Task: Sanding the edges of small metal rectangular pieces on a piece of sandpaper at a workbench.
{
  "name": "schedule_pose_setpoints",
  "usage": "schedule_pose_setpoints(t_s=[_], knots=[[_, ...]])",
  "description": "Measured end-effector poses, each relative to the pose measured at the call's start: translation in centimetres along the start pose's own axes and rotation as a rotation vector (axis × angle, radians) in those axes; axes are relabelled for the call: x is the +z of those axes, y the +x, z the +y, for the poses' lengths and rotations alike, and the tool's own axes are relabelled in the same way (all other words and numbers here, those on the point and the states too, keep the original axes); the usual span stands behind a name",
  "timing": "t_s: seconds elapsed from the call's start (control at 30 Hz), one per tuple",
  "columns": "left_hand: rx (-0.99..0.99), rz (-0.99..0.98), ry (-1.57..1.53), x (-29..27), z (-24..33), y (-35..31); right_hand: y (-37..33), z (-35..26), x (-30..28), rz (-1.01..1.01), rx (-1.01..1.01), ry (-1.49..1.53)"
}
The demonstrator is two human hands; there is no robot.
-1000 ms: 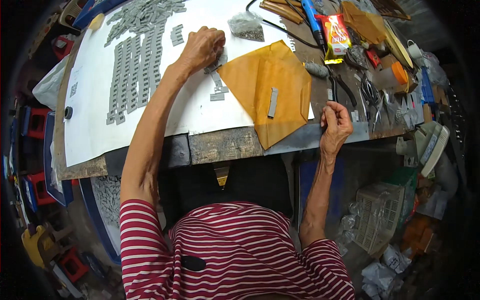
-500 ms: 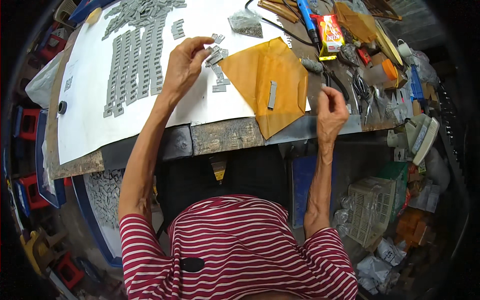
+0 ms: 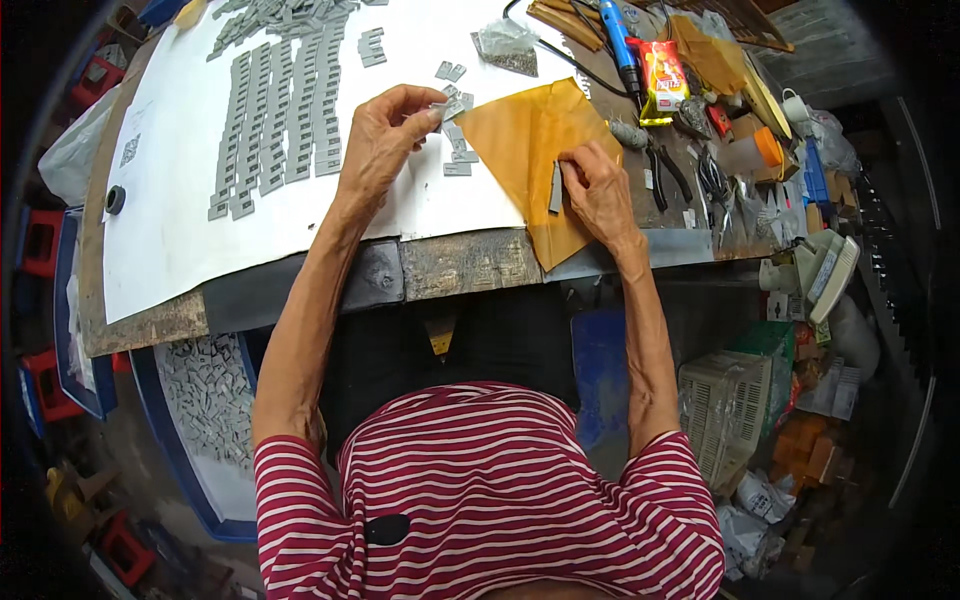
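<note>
Since the earlier frame, my right hand (image 3: 600, 190) has come in over the amber paper (image 3: 510, 140) near the desk's (image 3: 455, 262) front edge, beside the grey strip (image 3: 556, 188); I cannot tell what its grip holds. My left hand's (image 3: 376, 148) grip seems to pinch a grey tab (image 3: 451, 108). Several rows (image 3: 272, 125) look laid out; the far-edge heap (image 3: 275, 20) seems not yet arranged.

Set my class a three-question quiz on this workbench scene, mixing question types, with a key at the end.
1. True or false: the brown paper lies to the person's right of the rows of grey pieces.
2. Which hand is nearer the grey strip on that paper? A) left B) right
3. Fill in: the container at the right of the bench has an ____ lid.

Key: 1. True. 2. B, the right hand. 3. Orange.
</note>
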State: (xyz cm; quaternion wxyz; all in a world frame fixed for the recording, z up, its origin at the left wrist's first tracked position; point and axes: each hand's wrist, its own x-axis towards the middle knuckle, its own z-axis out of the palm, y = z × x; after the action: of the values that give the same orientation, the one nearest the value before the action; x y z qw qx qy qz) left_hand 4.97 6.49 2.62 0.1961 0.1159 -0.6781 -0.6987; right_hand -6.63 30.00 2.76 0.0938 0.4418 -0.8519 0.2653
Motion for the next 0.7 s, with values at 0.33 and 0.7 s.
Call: schedule_pose_setpoints(t_s=[0.33,0.7], knots=[[-0.061,-0.015,-0.122,0.0,0.2,-0.4,0.8,0.2,-0.4,-0.073,-0.135,-0.107],[-0.051,-0.041,-0.154,0.2,0.1,-0.6,1.3,0.7,-0.4,-0.134,-0.164,-0.156]])
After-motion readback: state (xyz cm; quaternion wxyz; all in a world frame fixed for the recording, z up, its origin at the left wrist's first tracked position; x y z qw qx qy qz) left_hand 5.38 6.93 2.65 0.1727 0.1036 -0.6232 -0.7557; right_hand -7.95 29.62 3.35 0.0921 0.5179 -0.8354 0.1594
